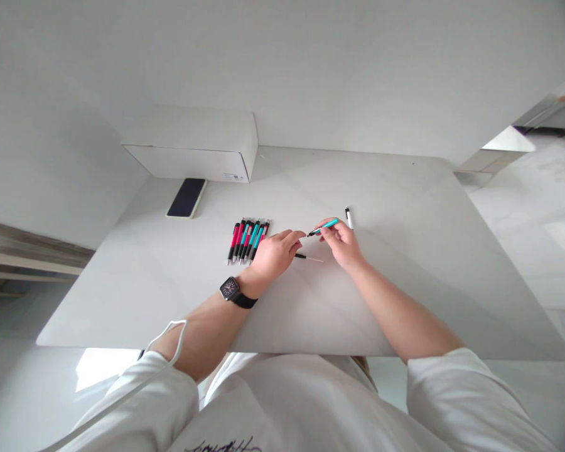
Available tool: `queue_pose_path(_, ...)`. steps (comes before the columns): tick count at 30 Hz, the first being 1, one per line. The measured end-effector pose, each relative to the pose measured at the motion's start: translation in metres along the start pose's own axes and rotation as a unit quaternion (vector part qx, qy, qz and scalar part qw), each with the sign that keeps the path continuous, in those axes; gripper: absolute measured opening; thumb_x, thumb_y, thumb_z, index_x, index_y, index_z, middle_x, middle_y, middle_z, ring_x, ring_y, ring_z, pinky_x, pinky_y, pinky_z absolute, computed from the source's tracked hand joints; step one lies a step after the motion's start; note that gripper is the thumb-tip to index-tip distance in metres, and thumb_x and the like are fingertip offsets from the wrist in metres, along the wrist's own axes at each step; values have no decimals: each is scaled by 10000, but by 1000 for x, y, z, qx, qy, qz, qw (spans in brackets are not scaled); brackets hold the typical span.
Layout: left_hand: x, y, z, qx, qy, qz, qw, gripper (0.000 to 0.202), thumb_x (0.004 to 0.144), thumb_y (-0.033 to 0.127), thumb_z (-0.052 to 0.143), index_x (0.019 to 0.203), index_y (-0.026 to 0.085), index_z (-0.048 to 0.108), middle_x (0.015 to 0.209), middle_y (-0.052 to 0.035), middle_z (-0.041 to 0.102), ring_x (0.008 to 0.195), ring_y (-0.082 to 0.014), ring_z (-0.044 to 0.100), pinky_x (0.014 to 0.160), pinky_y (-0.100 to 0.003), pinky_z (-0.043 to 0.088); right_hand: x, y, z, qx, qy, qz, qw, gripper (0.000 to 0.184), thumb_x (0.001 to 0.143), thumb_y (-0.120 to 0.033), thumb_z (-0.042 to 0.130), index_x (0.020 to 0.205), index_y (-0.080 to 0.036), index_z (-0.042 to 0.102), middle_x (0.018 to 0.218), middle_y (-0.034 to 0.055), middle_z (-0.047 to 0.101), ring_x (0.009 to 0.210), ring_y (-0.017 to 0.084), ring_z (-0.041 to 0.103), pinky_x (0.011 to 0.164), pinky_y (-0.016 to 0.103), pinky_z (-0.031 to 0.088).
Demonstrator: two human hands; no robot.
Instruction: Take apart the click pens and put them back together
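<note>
Pen point(330, 223), teal, is pinched in the right hand point(343, 247) between the table's point(386, 188) near and far edges, apparently angled to meet the left hand point(274, 256). Remotely, I can't tell whether the latter grips anything.

The pen point(328, 223) in the right hand point(343, 246) is turquoise with a black front section. At ten o'clock from the left hand point(275, 257), the row of pens point(247, 240) mixes magenta and turquoise barrels with black grips; at three, a slim rod point(305, 257) runs black, then whitish. Between twelve and one from the right hand, a short piece point(349, 218) is white, black-topped. At eight from the left, the watch point(229, 289) is black; at ten, beyond the pens, the phone point(187, 198) is black-screened, pale-edged. The box point(188, 162) and veined counter point(381, 188) are white.
</note>
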State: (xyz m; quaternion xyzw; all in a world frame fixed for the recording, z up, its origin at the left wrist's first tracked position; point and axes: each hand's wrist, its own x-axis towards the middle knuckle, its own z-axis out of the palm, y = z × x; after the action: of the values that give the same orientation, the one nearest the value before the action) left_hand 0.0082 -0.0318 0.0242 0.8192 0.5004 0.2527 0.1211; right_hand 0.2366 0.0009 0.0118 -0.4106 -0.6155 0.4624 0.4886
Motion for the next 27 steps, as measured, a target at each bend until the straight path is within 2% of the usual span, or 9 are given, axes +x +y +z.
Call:
queue_pose_path(3, 0, -1, -5, 20, -17, 12, 1000, 249, 1058, 376, 563, 1251, 283, 691, 1081, -63, 746, 932, -209, 705, 770, -315, 512, 2, 0, -5, -1, 40, 3, 999, 369, 980, -627, 627, 1055, -270, 681, 1057, 49, 726, 929, 192, 696, 812, 338, 603)
queue_pose_path(9, 3, -3, -13, 29, -68, 88, 993, 277, 990, 481, 652, 1148, 270, 738, 1106, -93, 729, 1028, -262, 653, 934, -409, 490, 7, 8, -9, -10, 70, 14, 997, 440, 962, -689, 600, 1063, -264, 648, 1013, 41, 715, 889, 196, 692, 818, 356, 615)
queue_pose_path(17, 3, -4, -14, 48, -117, 118, 985, 225, 918, 395, 701, 1105, 281, 754, 1116, -78, 724, 1054, -284, 638, 938, -441, 443, 7, 14, -12, -29, 68, 24, 997, 488, 962, -711, 578, 1125, -258, 659, 992, 38, 706, 850, 192, 677, 817, 361, 613)
queue_pose_path(23, 5, -8, -10, 53, -127, 119, 983, 137, 961, 294, 646, 1037, 278, 758, 1067, -71, 719, 991, -254, 647, 914, -417, 445, 8, 16, -12, -39, 69, 26, 997, 486, 962, -714, 574, 1120, -263, 663, 997, 28, 702, 888, 184, 678, 841, 352, 610)
queue_pose_path(27, 5, -10, -7, 59, -123, 116, 984, 140, 989, 275, 619, 1060, 264, 739, 1038, -77, 719, 985, -255, 658, 917, -411, 455, 9, 17, -15, -68, 50, 15, 996, 434, 1002, -660, 546, 1163, -274, 661, 910, 10, 689, 851, 180, 684, 870, 376, 604)
